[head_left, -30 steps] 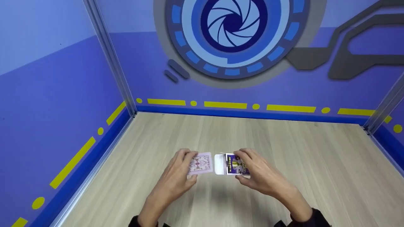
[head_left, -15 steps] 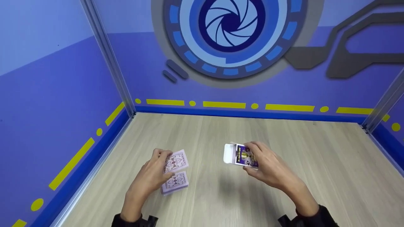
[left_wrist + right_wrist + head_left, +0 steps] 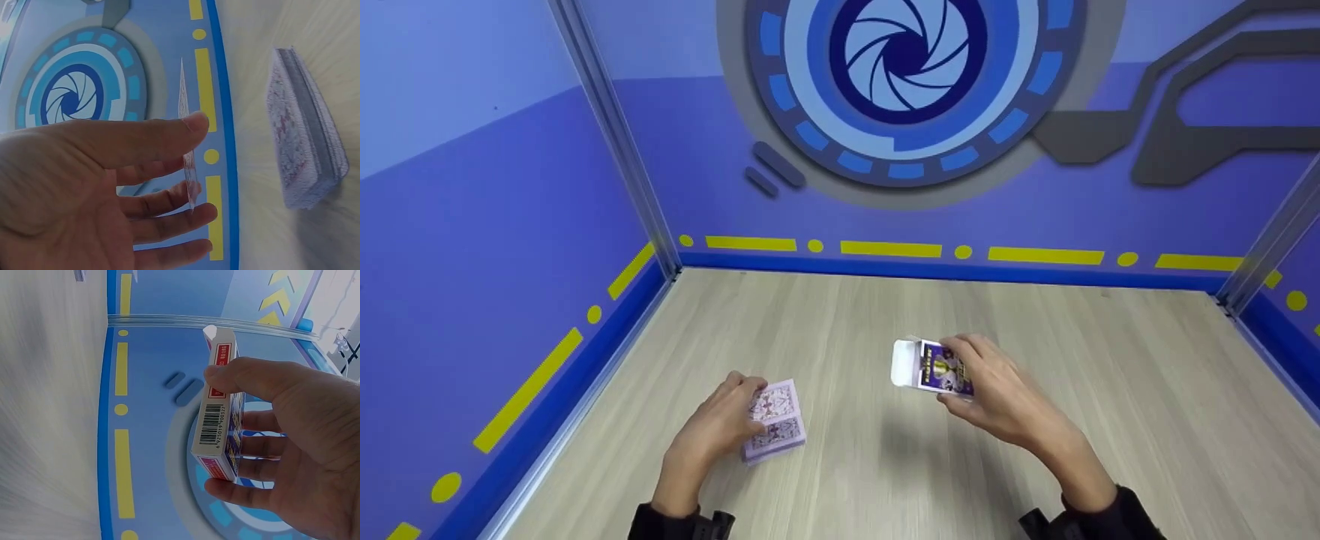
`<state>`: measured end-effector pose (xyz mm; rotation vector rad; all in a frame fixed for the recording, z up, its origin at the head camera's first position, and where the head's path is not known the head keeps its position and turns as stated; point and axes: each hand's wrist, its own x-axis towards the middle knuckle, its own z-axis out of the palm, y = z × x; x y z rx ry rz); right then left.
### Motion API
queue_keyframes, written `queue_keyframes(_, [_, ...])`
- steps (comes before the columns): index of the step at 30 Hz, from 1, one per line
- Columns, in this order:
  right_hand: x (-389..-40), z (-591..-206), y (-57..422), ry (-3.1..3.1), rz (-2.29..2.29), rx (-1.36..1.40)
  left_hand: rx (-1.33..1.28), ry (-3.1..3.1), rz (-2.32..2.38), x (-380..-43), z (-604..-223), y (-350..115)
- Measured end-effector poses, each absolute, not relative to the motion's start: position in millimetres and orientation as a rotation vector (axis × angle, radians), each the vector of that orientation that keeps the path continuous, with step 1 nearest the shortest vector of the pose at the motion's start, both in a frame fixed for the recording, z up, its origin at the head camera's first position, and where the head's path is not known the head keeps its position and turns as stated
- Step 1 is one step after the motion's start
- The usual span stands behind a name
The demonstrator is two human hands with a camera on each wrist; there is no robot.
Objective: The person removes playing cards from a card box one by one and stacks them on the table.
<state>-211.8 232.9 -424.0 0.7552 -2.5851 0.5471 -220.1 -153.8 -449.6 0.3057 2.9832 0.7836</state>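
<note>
My left hand (image 3: 718, 420) pinches a thin playing card (image 3: 776, 401) with a pink-and-white patterned back between thumb and fingers. In the left wrist view the card (image 3: 184, 101) shows nearly edge-on, apart from the table. Close by, a deck of cards (image 3: 780, 442) with the same back lies on the table, partly overlapped by the held card in the head view. My right hand (image 3: 997, 390) grips a purple-and-white card box (image 3: 947, 369) above the table, its white end flap open toward the left. A barcode side of the box (image 3: 212, 424) faces the right wrist camera.
A light wood tabletop (image 3: 840, 322) lies under both hands. Blue printed walls with yellow markings, such as the back wall (image 3: 810, 210), border it at the back and sides, with metal corner posts (image 3: 622, 142).
My left hand has moved left and down from beside the box to the deck, still holding the card. My right hand has drawn slightly up and right with the box.
</note>
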Motion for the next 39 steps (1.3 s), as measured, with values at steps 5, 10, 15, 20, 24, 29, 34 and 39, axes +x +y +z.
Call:
queue_keyframes(5, [-211.7,-424.8,232.4,-2.594,0.533,0.749,0.303,2.957,0.756,-223.6,-459.0,-151.1])
queue_keyframes(10, [-211.5,-424.4,231.6,-2.604,0.536,0.744,0.323,2.934,0.740,-225.4,-466.1,-147.0])
queue_keyframes(15, [-211.1,-424.3,230.7,-2.613,0.532,0.734,0.289,2.911,0.724,-226.5,-472.4,-146.6])
queue_keyframes(20, [-210.5,-424.0,230.2,-2.625,0.530,0.725,0.280,2.898,0.720,-227.9,-479.1,-146.3])
queue_keyframes(24, [-210.5,-423.8,230.1,-2.626,0.527,0.732,0.274,2.881,0.708,-228.7,-481.6,-145.1])
queue_keyframes(29, [-210.5,-423.7,229.9,-2.629,0.523,0.742,0.233,2.869,0.679,-229.3,-482.5,-143.7])
queue_keyframes(34, [-210.4,-424.3,230.1,-2.626,0.513,0.743,0.233,2.876,0.671,-229.1,-481.7,-142.5])
queue_keyframes(39, [-210.3,-424.4,230.3,-2.617,0.524,0.747,0.251,2.851,0.674,-230.5,-481.5,-141.9])
